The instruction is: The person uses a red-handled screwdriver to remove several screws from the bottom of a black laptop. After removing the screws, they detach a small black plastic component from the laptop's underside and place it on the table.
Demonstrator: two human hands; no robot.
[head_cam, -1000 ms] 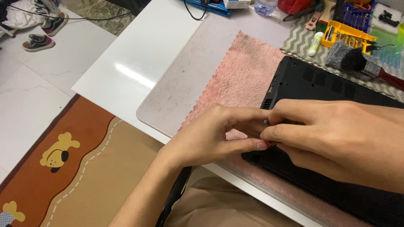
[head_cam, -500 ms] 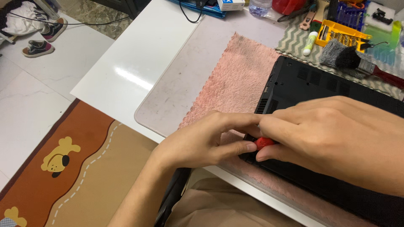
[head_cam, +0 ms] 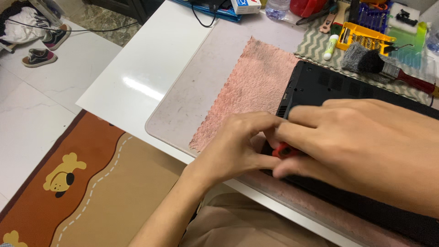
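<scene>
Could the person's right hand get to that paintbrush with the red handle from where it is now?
Probably yes. The paintbrush lies in the open beyond the black laptop, nothing on top of it, but the right hand is busy pinching a small red thing with the left hand.

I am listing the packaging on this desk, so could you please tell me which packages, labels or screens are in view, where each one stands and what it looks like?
Small carton: top edge of the desk, a flat white box with a blue and red panel.
Yellow tool case: upper right, on the zigzag mat, an open rectangular tray of small bits.
Clear plastic bottle: beside the carton; no label can be made out.
No screen is in view.
</scene>
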